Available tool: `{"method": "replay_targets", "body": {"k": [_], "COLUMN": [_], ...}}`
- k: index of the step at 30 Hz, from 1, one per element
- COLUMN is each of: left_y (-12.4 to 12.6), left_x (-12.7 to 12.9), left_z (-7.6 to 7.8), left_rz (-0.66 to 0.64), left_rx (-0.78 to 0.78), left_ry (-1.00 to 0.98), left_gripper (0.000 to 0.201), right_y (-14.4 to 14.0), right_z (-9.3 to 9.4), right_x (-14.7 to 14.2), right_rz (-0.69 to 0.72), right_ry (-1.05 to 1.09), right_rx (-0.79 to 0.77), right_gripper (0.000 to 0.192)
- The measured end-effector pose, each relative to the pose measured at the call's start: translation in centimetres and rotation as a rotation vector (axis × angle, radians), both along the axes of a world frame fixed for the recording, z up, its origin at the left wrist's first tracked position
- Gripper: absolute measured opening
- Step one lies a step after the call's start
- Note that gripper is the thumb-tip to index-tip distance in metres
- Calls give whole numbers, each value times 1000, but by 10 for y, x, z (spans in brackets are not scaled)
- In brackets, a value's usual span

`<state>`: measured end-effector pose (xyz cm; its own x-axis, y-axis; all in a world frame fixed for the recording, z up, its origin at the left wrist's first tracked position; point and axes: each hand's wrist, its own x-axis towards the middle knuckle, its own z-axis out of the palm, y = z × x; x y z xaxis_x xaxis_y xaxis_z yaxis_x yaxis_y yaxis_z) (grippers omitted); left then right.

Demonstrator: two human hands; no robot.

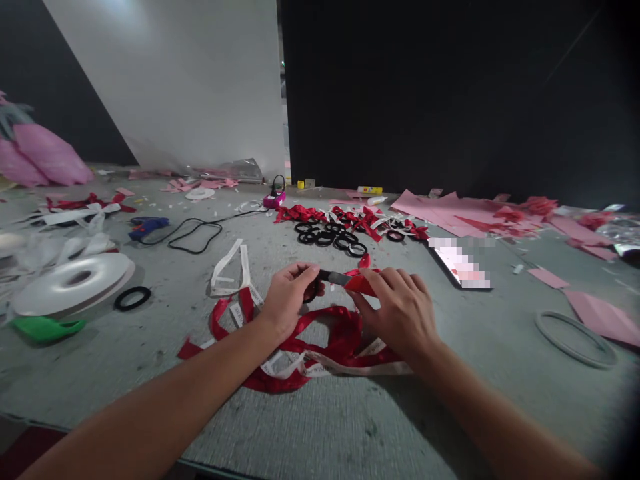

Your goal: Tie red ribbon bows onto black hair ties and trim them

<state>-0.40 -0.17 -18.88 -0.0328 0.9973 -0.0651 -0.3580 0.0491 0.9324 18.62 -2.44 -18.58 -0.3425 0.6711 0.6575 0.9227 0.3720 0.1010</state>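
Grey felt covers a wide table [320, 413], cluttered with craft scraps, with a dark wall and a pale panel behind it. At the centre, two bare forearms reach in from six o'clock. The left hand [287, 297] pinches a black hair tie [311, 291] between thumb and fingertips, its fingers pressed together on the ring. The right hand [400, 310] lies at three o'clock from it, fingers closed on a folded piece of red ribbon [361, 283]. A short dark strip [334, 277] spans the gap between the two hands, its long axis running nine to three o'clock. Both hands are about equally near the work; the ribbon piece sits just beside the right thumb.

Under the wrists lies a loose tangle of red and white ribbon [325, 347]. At twelve o'clock from the hands, a cluster of black hair ties [327, 237], roughly eight, lies beside several finished red bows [350, 217]. One more black ring [132, 298] lies alone at nine o'clock, near a white ribbon spool [75, 280]. A blue glue gun [147, 227] lies at ten o'clock, pink paper sheets [450, 210] at two o'clock.
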Motion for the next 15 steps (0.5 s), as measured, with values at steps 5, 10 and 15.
{"method": "replay_targets", "body": {"k": [5,10,15], "left_y": [-1,-1,-2], "left_x": [2,0,1], "left_z": [0,1,3], "left_rz": [-70,-84,-73], "left_rx": [-99,-104,-108], "left_ry": [-133,-119,-90], "left_gripper": [15,11,8], "right_y": [0,0,0], "right_z": [1,-1,-1], "right_x": [-1,-1,0], "right_rz": [7,0,4], "right_ry": [-10,-11,2], "right_rx": [-1,-13,-12], "right_gripper": [31,31,32]}}
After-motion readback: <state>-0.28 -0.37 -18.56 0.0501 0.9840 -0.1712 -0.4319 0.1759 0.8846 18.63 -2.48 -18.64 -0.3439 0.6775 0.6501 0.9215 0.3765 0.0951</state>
